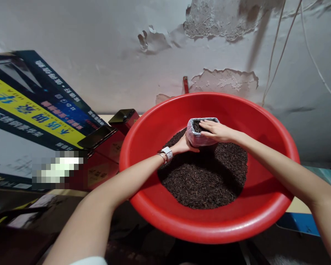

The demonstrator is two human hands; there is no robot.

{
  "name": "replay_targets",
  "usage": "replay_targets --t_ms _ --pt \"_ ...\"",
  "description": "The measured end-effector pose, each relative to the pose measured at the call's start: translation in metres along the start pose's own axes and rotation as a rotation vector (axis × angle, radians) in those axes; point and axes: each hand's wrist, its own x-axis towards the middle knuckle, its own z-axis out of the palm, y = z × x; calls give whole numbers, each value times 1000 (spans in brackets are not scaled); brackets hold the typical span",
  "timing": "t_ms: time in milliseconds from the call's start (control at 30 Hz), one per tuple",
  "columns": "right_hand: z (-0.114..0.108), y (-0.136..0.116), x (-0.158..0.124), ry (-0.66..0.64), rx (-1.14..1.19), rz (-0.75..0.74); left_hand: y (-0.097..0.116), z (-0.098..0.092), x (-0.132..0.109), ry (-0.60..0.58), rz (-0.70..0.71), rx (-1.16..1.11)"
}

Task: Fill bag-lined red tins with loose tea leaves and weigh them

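A big red plastic basin (264, 206) holds a heap of dark, fine loose material (206, 176). A small clear plastic bag (198, 138) stands upright in the heap, filled with the same dark stuff. My left hand (183, 145), with a watch and bracelet on the wrist, wraps around the bag's lower left side. My right hand (216, 130) lies across the bag's open top, fingers curled over the rim and pressing on the contents.
A blue and yellow printed cardboard box (35, 110) leans at the left. Red boxes (107, 154) with dark lids sit beside the basin. Behind is a peeling white wall (223, 81) with thin hanging wires (281, 51). A blue object (300, 222) lies under the basin's right edge.
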Motion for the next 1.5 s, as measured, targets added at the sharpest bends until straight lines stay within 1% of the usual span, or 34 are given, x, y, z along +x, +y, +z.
replay_targets --t_ms 67,100,233,267,333,400,467,500,567,700,833,1033,1167,1300,1367,1500 --pt "1 2 1 92 20 -25 -1 0 0 -4 18 -10" --pt "2 2 2 109 37 -34 -1 0 0 -8 26 -8" --pt "6 -2 2 7 155 -63 1 0 -1 5 4 25" --pt "5 -3 2 28 214 -55 2 0 -1 9 -3 19" --pt "-2 -5 3 159 411 4 5 0 -1 6 -5 -12" --pt "-12 -5 3 320 695 107 8 -1 -2 -13 4 -41" --pt "-22 -2 2 421 966 206 10 -1 -2 -19 7 -50" --pt "-25 0 1 446 1066 246 10 -1 -2 -12 4 -51" --pt "-27 4 0 470 1183 325 10 -1 -2 -1 0 -62" --pt "-22 14 -1 476 1251 455 9 0 -2 -1 -4 -83" --pt "-19 24 1 508 1223 514 8 1 -2 16 -31 -67" --pt "-17 37 0 440 902 394 9 0 -3 8 -55 -81" --pt "-17 35 -2 459 781 405 12 0 -3 -6 -62 -86" --pt "-19 25 -2 458 547 409 16 0 -3 -11 -50 -76" --pt "-20 21 -2 440 482 412 18 0 -3 -13 -42 -68" --pt "-21 27 -2 397 402 506 17 0 -3 -12 -40 -71"
